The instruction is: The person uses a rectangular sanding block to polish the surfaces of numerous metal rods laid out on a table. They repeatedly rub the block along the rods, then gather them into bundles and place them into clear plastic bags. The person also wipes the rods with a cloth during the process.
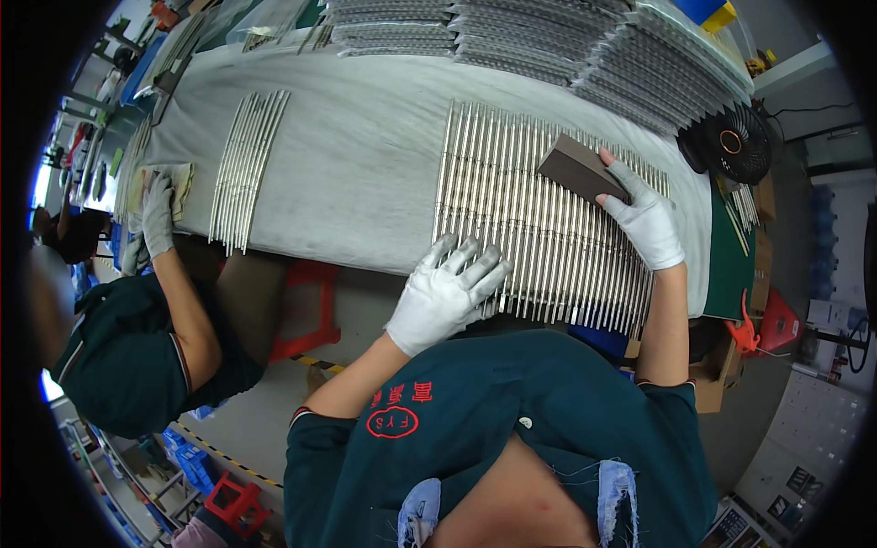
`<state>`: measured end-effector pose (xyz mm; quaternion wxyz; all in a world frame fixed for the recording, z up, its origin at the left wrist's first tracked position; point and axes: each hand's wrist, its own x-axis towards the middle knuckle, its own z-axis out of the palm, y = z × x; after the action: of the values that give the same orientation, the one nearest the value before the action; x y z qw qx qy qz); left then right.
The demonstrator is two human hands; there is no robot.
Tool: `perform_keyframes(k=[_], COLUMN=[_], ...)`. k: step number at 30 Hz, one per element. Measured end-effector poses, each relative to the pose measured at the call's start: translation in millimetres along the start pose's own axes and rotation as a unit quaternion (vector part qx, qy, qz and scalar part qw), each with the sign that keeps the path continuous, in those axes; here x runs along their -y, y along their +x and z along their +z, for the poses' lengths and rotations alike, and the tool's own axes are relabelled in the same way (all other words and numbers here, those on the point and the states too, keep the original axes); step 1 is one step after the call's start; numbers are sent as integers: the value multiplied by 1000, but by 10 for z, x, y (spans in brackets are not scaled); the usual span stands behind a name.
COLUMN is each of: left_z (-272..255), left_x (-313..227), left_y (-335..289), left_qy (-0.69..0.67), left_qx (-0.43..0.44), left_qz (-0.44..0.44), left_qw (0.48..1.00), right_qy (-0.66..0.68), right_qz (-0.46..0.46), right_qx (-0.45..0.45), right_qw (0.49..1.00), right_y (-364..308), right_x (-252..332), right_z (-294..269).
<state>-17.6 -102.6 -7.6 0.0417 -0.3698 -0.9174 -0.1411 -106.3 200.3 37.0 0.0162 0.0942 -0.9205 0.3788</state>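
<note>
A wide row of thin, shiny metal rods (539, 242) lies side by side on the grey cloth in front of me. My left hand (438, 297), in a white glove with greyed fingertips, rests with fingers spread over the near left corner of the row. In my right hand (647, 224), gloved with the thumb and a fingertip bare, is a brown rectangular sanding block (577, 167). I grip it by its right end, and it sits tilted over the far right part of the rods. Its underside is hidden.
Tall stacks of plastic-wrapped rods (539, 41) line the table's far edge. A black fan (731, 143) stands at the right corner. Further left lies a smaller group of rods (247, 173). A co-worker (155, 338) sits at the left, a gloved hand on a cloth.
</note>
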Motion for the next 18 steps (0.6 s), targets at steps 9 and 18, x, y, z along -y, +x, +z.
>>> perform_keyframes(k=[9,18], left_z=[-142,-107], left_x=[-27,-36], left_y=[-5,-10], left_qy=[-26,-49], left_qx=[19,3], left_qz=[48,39], left_qw=[998,998], right_qy=[7,110], right_qz=[-45,-30], right_qx=[155,194], right_qw=[987,974], right_y=[257,426], right_x=[501,396], right_z=[156,125])
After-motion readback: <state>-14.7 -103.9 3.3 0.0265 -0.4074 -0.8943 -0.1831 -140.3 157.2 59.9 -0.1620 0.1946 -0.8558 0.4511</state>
